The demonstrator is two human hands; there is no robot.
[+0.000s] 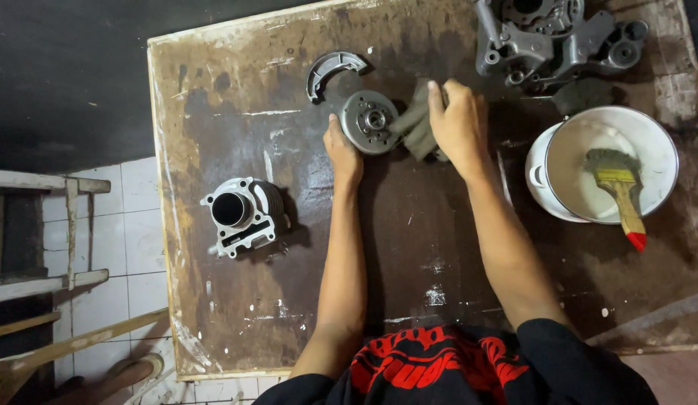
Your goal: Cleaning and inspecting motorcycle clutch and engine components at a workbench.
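Note:
A round grey metal engine disc (pixel 369 120) lies flat on the stained brown table (pixel 236 90). My left hand (pixel 341 150) rests against the disc's near left edge, steadying it. My right hand (pixel 458 124) presses a grey-green rag (pixel 415 124) onto the disc's right side. Both arms reach forward from the table's near edge.
A curved brake shoe (pixel 330 69) lies just beyond the disc. An engine cylinder (pixel 240 214) stands at the left. A grey engine casing (pixel 551 37) sits at the back right. A white pot (pixel 608 161) with a paintbrush (pixel 623 195) stands at the right. Wooden frames (pixel 41 225) stand off the table's left.

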